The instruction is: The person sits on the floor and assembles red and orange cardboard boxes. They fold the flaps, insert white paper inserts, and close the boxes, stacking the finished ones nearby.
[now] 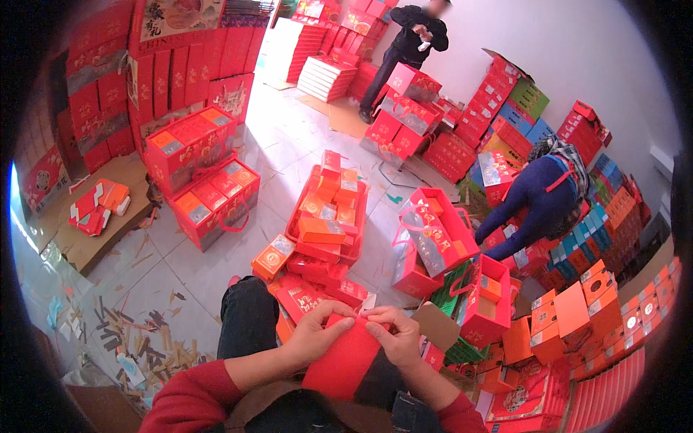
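On my lap lies a flat red packet or box (343,364), its plain red face turned up. My left hand (317,334) is closed with thumb and fingers on its far left edge. At its far right corner my right hand (395,335) pinches with thumb and forefinger. Both sets of fingertips nearly meet at the far edge, and what lies between them is too small to make out. A small white piece (369,301) shows just beyond the fingers. Past my hands, red printed cartons (299,294) lean against a red tray (356,249) loaded with orange and red boxes.
Red gift boxes (216,198) are stacked front left. Cardboard scraps (155,339) litter the floor. Open red carry boxes (437,238) and a green crate (462,350) stand right. Orange boxes (574,314) line the right side. One person (411,36) stands far back; another (538,191) bends over boxes.
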`<action>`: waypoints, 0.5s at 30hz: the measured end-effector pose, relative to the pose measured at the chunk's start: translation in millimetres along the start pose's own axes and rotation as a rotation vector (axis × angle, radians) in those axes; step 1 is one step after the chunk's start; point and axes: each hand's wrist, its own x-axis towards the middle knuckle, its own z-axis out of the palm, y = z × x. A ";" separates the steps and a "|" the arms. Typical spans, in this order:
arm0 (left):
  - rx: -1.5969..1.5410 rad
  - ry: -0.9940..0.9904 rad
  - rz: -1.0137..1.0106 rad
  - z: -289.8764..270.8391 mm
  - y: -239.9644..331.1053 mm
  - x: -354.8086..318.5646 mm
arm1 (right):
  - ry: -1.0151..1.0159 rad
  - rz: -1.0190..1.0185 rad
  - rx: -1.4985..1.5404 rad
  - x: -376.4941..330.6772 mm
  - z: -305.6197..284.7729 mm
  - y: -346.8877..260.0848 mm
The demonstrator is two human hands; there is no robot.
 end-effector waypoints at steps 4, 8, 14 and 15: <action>0.048 0.034 0.021 0.5 -4.9 1.2 | 0.059 -0.017 -0.063 3.1 6.1 2.1; -0.066 0.002 -0.066 0.4 -3.3 -0.4 | 0.053 -0.041 -0.149 -6.0 16.5 -9.3; -0.078 0.002 0.018 1.7 -9.3 7.4 | 0.073 0.027 -0.134 -0.2 20.0 -10.3; -0.053 0.008 -0.006 1.5 -8.8 7.2 | 0.062 0.060 -0.137 -1.6 20.0 -10.1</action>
